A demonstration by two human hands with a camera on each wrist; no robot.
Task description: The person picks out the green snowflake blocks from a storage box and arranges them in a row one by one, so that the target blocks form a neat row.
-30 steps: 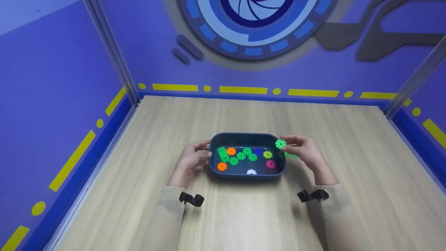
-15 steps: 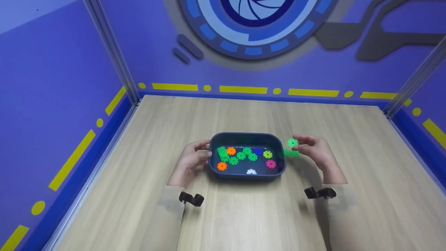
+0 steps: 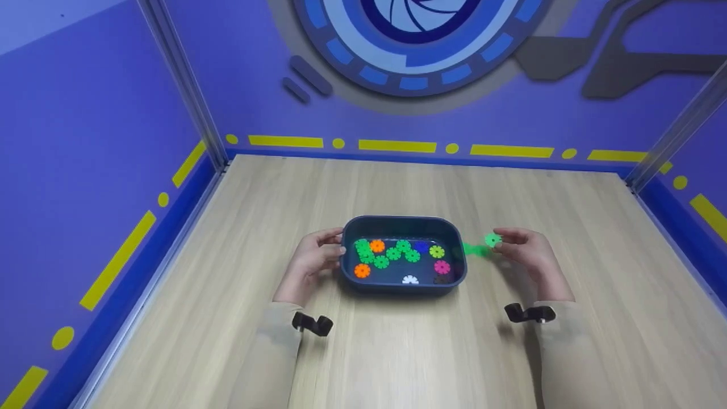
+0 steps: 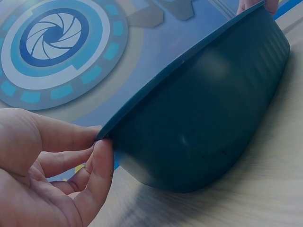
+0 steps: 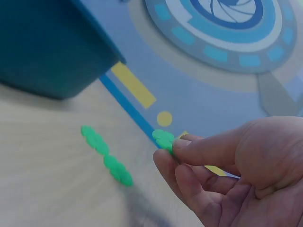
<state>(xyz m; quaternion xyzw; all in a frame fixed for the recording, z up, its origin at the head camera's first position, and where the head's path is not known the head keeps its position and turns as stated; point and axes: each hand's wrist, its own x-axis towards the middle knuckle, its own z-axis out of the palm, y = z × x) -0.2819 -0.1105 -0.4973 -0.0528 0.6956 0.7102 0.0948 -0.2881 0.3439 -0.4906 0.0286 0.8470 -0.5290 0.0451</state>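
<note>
My left hand (image 3: 309, 257) pinches the rim of a dark plastic bin (image 3: 404, 288) at its left end; the left wrist view shows thumb and finger on the lip (image 4: 103, 133). Several toothed snowflake discs lie inside: green, orange (image 3: 362, 271), blue, yellow (image 3: 436, 251), pink (image 3: 442, 267), white (image 3: 410, 279) and a dark one. To the right of the bin, my right hand (image 3: 529, 250) holds a green snowflake disc (image 5: 163, 139) between thumb and fingers, above the table. Below it, two green discs (image 5: 118, 171) lie on the table, end to end.
The wooden table (image 3: 363, 352) is enclosed by a blue back wall (image 3: 238, 85) and side walls. Metal posts (image 3: 187, 85) stand in the far corners. A black wrist mount (image 3: 530, 313) sits on each sleeve.
My right hand has moved right, away from the bin's right rim, carrying the green snowflake disc, and lowered slightly. The left hand and the bin have stayed in place.
</note>
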